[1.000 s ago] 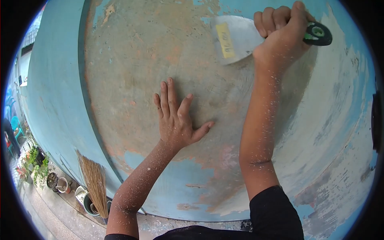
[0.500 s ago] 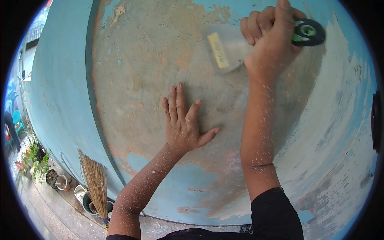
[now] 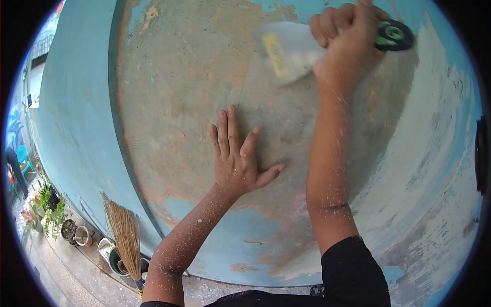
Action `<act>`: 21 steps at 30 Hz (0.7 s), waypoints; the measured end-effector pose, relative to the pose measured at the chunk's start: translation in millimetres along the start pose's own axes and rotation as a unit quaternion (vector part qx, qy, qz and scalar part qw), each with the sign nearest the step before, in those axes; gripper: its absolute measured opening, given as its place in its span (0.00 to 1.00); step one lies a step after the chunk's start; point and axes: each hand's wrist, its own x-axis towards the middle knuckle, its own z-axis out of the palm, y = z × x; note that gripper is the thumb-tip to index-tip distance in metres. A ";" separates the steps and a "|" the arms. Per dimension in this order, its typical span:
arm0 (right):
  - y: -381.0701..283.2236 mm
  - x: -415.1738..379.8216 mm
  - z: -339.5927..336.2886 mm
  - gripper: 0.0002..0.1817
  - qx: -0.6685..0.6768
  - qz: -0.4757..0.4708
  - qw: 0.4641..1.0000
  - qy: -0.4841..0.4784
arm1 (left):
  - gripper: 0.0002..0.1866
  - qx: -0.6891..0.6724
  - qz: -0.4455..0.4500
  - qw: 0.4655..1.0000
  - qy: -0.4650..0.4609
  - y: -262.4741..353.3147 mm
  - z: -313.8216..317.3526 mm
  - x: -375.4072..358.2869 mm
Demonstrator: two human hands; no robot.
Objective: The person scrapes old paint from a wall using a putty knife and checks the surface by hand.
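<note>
1. Head view: nearest the lens I see a black sleeve (image 3: 353, 271), with a speck-dusted right forearm (image 3: 331, 158) rising from it.
2. I have the left hand (image 3: 236, 166) laid on the worn wall (image 3: 174, 102), its grip spread.
3. Higher up, the right hand (image 3: 343, 46) has its grip wrapped around the scraper (image 3: 296, 48); the blurred blade is over the wall's upper part, and I cannot tell whether its edge touches.
4. Lower left, I see a broom (image 3: 124, 233), bristles up, near pots (image 3: 82, 236).
5. Farther off: plants (image 3: 52, 212), a blue chair (image 3: 23, 154).
</note>
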 end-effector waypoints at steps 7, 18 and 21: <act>-15.2 5.1 -25.6 0.26 -0.115 -0.140 0.983 -0.012 | 0.48 -0.012 0.003 1.000 0.011 -1.1 2.1 2.3; -29.9 4.6 -36.0 0.18 0.109 -0.066 0.990 -0.062 | 0.49 -0.014 0.004 1.000 0.001 -1.0 0.5 1.4; -14.4 -1.0 -15.3 0.21 0.036 -0.044 0.998 -0.013 | 0.49 -0.006 0.004 1.000 -0.001 -1.4 1.3 0.3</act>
